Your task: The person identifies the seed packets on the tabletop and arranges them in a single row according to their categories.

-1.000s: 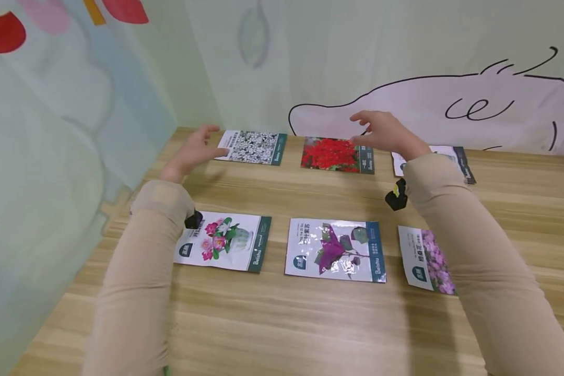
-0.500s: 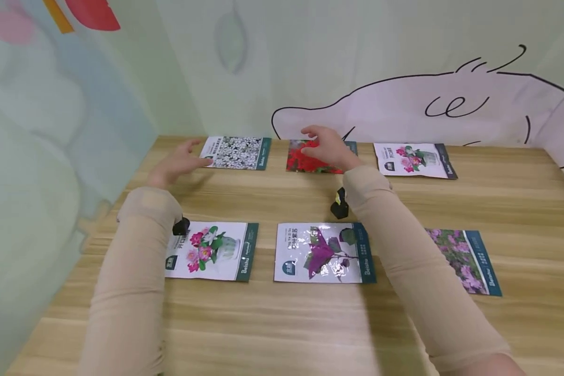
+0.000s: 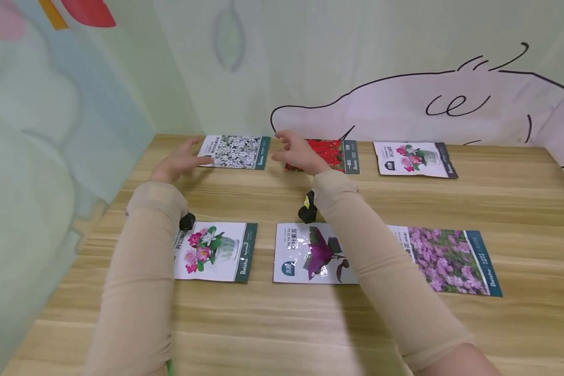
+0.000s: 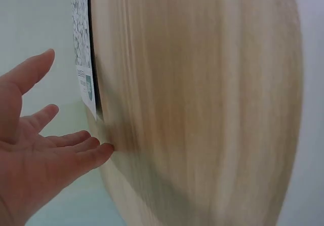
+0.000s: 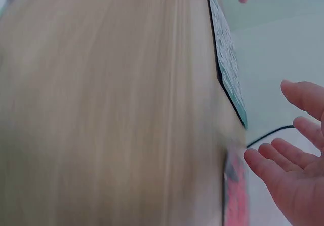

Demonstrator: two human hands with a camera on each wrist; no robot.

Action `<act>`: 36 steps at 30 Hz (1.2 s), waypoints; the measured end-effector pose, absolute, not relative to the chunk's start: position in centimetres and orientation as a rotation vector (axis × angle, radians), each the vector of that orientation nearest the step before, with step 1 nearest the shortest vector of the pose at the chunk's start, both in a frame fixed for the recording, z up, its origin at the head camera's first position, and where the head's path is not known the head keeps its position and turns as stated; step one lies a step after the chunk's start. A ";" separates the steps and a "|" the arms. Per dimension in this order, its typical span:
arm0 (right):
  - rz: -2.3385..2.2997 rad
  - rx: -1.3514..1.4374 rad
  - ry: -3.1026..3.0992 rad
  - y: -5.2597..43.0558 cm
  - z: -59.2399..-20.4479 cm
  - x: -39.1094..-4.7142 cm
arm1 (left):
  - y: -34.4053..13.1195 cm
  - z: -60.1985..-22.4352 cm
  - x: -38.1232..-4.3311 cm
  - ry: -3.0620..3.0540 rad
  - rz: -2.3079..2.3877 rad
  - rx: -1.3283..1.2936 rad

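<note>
A seed packet with white flowers lies at the back left of the wooden table. My left hand is at its left end, fingers spread and thumb over the packet's edge in the head view. My right hand hovers between this packet and the red-flower packet, covering the latter's left part. Its fingers are spread with nothing between them. In the left wrist view the left hand has its palm turned up beside the white-flower packet. The right hand appears likewise open in the right wrist view.
A pink-flower packet lies at the back right. Nearer stand a row of packets: pink flowers in a vase, a purple-leaf plant and purple blossoms. A printed backdrop borders the wooden table.
My right hand has moved left across the red-flower packet toward the white-flower packet, uncovering the back-right packet. The left hand stays by the white-flower packet. The head view has shifted slightly right.
</note>
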State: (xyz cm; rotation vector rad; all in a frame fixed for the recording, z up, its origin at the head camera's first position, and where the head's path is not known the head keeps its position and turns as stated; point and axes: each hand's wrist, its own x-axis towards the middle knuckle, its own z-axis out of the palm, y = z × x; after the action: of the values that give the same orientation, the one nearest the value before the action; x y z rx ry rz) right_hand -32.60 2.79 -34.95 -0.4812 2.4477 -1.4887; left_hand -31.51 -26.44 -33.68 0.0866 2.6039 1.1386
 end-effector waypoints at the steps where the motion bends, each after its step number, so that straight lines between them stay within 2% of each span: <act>1: -1.517 -0.452 2.426 2.5 -35.1 -32.6 | -26.4 -33.7 -31.6 2.609 1.132 0.068; 8: -1.742 -0.206 2.185 0.9 -35.4 -32.7 | -26.2 -33.5 -31.7 2.558 1.199 -0.035; 15: -2.001 -0.017 1.872 -0.2 -35.5 -32.8 | -25.6 -32.9 -31.7 2.567 1.139 -0.023; 30: -2.192 0.096 1.521 -1.9 -35.6 -31.7 | -24.9 -32.9 -31.8 2.558 1.190 -0.047; 36: -2.332 0.344 1.303 -2.4 -37.2 -33.4 | -26.4 -34.2 -33.0 2.575 1.262 -0.135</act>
State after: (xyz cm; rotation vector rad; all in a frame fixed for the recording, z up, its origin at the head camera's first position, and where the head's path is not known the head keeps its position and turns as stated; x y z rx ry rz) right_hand -33.37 -2.36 -37.22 0.3436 1.3032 -2.3316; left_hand -33.04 -26.42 -34.17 -0.1353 2.5752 1.2617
